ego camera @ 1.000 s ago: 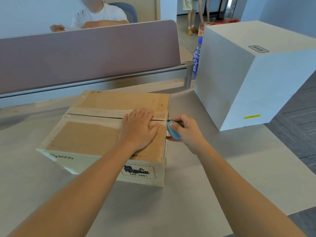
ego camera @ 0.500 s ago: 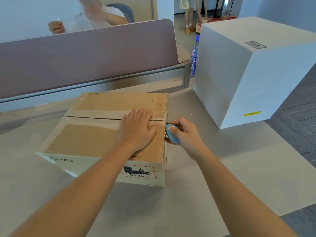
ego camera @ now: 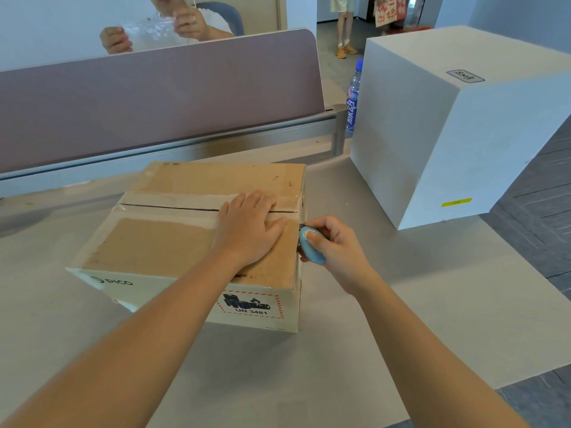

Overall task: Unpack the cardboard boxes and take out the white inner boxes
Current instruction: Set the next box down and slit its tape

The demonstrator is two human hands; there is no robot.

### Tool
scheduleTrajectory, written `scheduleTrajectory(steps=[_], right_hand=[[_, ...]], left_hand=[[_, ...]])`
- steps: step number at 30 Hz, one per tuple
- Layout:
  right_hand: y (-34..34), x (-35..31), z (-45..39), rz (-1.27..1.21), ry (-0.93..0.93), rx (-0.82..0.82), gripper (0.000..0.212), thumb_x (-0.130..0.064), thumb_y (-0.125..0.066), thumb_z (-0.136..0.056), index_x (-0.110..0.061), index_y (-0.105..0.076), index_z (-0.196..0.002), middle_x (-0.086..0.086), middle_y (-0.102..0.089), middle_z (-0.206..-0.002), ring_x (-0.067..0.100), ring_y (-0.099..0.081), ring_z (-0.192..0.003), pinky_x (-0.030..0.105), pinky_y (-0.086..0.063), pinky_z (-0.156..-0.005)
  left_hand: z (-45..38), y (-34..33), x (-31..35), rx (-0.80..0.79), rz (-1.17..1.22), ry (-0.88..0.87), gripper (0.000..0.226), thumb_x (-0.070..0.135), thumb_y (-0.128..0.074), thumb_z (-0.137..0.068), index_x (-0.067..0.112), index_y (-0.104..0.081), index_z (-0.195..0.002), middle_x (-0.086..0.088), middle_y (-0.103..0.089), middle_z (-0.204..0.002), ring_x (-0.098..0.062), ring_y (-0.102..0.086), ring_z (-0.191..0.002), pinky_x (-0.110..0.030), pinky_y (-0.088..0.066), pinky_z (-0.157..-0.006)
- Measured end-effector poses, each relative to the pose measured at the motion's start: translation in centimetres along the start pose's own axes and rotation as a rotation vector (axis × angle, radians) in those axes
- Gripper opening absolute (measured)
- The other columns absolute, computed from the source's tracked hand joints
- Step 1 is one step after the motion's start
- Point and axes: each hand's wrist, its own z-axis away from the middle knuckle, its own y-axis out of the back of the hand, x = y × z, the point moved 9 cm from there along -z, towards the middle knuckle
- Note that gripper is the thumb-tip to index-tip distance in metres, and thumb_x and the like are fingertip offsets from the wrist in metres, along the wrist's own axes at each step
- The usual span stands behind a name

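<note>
A brown cardboard box (ego camera: 160, 242) with clear tape along its top seam sits on the grey table (ego camera: 401, 319). The seam shows a dark slit along most of its length. My left hand (ego camera: 247, 227) lies flat on the right part of the lid, fingers straight across the seam. My right hand (ego camera: 333, 245) grips a small blue oval cutter (ego camera: 310, 245) against the box's right side, just below the seam's end. No white inner box shows in the cardboard box.
A large white box (ego camera: 448, 134) stands on the table at the right, a blue bottle (ego camera: 353, 94) behind it. A mauve desk divider (ego camera: 154, 97) runs along the back, with a seated person behind it. The table's right edge drops to dark floor.
My right hand with the cutter has slid slightly down the box's right side. My left hand stays pressed on the lid. The person behind the divider has raised both hands.
</note>
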Motion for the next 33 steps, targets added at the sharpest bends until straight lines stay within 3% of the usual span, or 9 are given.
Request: scheduleTrajectory(steps=[6,12,17,19,23,26,30,33], right_hand=[[-0.2,0.6,0.9,-0.084,-0.019,0.03,0.016,-0.002,-0.045,-0.094,-0.015,-0.052,-0.086,0.001,-0.056,-0.087,0.012,-0.057,-0.071,0.014,-0.053,-0.055],[-0.3,0.3,1.2,0.085,-0.008,0.053,0.016,-0.002,-0.047,-0.093,-0.016,-0.052,-0.085,0.014,-0.056,-0.098,0.022,-0.056,-0.082,0.031,-0.052,-0.07],[0.6,-0.8,1.8,0.287,-0.055,0.15,0.008,-0.004,-0.046,-0.093,-0.01,-0.052,-0.096,0.009,-0.055,-0.099,0.017,-0.056,-0.071,0.014,-0.05,-0.054],[1.8,-1.3,2.5,0.363,-0.078,0.239,0.011,-0.007,-0.047,-0.093,-0.009,-0.052,-0.103,0.006,-0.053,-0.099,0.02,-0.057,-0.075,0.013,-0.047,-0.054],[4.4,-2.4,4.6,0.393,-0.079,0.354,0.013,-0.001,-0.048,-0.09,-0.012,-0.05,-0.096,0.006,-0.053,-0.089,0.022,-0.052,-0.074,0.025,-0.044,-0.063],[6.8,-3.0,6.0,0.5,-0.092,0.369,0.016,0.003,-0.048,-0.089,-0.008,-0.055,-0.099,-0.001,-0.049,-0.072,0.018,-0.048,-0.073,0.022,-0.037,-0.06],[9.8,-3.1,7.6,0.597,-0.122,0.352,0.024,-0.002,-0.051,-0.09,-0.005,-0.057,-0.113,0.0,-0.05,-0.083,0.019,-0.046,-0.086,0.017,-0.035,-0.055],[11.9,-2.3,9.0,0.718,-0.158,0.309,0.033,-0.007,-0.055,-0.089,-0.007,-0.051,-0.122,-0.003,-0.045,-0.086,0.016,-0.043,-0.09,0.02,-0.036,-0.059]], left_hand=[[-0.1,0.2,0.0,0.022,0.01,-0.028,0.048,0.048,-0.038,-0.094,0.024,-0.039,-0.136,0.003,-0.037,-0.145,-0.019,-0.03,-0.133,-0.04,-0.022,-0.11],[-0.4,-0.1,-0.2,0.008,0.013,-0.06,0.051,0.051,-0.037,-0.092,0.025,-0.039,-0.136,0.003,-0.038,-0.144,-0.022,-0.032,-0.133,-0.044,-0.025,-0.11],[-0.3,-0.2,-0.4,-0.038,-0.007,-0.075,0.056,0.054,-0.035,-0.093,0.024,-0.035,-0.14,0.001,-0.033,-0.148,-0.023,-0.028,-0.137,-0.044,-0.022,-0.113],[0.0,0.4,-0.1,-0.034,0.018,-0.08,0.056,0.053,-0.037,-0.092,0.021,-0.039,-0.138,0.0,-0.037,-0.146,-0.023,-0.03,-0.136,-0.043,-0.022,-0.113],[1.0,1.8,1.0,-0.009,0.028,-0.087,0.039,0.043,-0.041,-0.095,0.015,-0.054,-0.119,-0.003,-0.054,-0.124,-0.022,-0.047,-0.115,-0.038,-0.036,-0.098],[2.1,2.6,3.0,-0.071,0.062,-0.083,0.029,0.035,-0.042,-0.095,0.012,-0.058,-0.104,-0.005,-0.058,-0.11,-0.024,-0.052,-0.099,-0.04,-0.044,-0.089],[4.3,2.6,8.6,-0.128,0.108,-0.187,0.04,0.032,-0.047,-0.094,0.012,-0.05,-0.129,-0.007,-0.051,-0.131,-0.024,-0.045,-0.121,-0.034,-0.038,-0.099],[6.3,1.0,12.7,-0.139,0.086,-0.237,0.044,0.033,-0.047,-0.094,0.013,-0.045,-0.134,-0.005,-0.046,-0.137,-0.022,-0.039,-0.127,-0.031,-0.033,-0.102]])
